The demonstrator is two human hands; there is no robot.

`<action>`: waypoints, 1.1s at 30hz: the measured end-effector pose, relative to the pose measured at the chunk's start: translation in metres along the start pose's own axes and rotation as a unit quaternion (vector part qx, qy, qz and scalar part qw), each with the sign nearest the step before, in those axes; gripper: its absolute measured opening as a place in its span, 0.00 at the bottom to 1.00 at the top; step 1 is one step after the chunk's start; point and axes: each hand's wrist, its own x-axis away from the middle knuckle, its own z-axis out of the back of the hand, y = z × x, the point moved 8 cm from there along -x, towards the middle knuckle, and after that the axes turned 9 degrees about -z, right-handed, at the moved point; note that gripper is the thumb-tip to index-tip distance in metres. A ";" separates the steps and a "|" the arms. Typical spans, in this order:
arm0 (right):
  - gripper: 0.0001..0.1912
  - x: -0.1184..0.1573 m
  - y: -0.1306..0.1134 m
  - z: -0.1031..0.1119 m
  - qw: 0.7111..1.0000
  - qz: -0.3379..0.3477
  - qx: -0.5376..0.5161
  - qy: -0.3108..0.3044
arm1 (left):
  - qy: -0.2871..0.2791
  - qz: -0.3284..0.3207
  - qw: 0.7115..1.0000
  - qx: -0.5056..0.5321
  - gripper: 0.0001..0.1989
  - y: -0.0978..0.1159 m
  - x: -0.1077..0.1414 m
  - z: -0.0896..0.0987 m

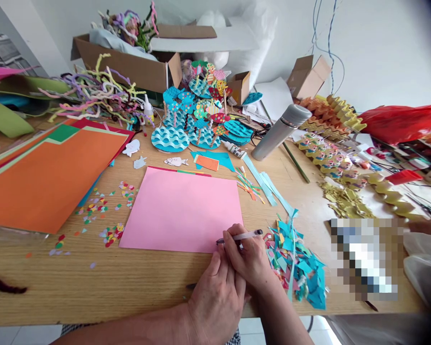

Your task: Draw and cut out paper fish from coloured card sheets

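A sheet of pink paper (183,208) lies flat on the table in front of me, with strips of red and green showing past its far edge. My right hand (249,254) is closed around a pen (246,235) with a clear barrel, its tip at the near right corner of the sheet. Pressed against it is my left hand (217,292), fingers together and curled, thumb and fingertips by the paper's near edge. What those fingers hold, if anything, is hidden. A dark pointed thing (191,286) pokes out from beneath the left hand.
Paper scraps (303,268) are heaped right of my hands. Orange paper sheets (57,187) lie left, near confetti dots (113,235). Behind stand blue wave-and-fish crafts (170,138), a white fish cut-out (175,162) and a grey flask (280,132). Another person's sleeve (422,258) shows far right.
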 end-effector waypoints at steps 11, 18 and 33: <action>0.09 -0.001 0.001 -0.001 1.000 -0.006 -0.025 -0.006 | -0.002 0.006 1.000 -0.001 0.28 -0.001 0.001 -0.001; 0.10 -0.002 0.000 0.000 1.000 -0.008 -0.028 -0.006 | -0.004 0.003 1.000 0.000 0.28 0.000 0.000 0.000; 0.10 -0.001 0.001 0.002 1.000 -0.015 -0.014 0.012 | -0.001 0.008 1.000 0.001 0.28 -0.001 0.000 0.000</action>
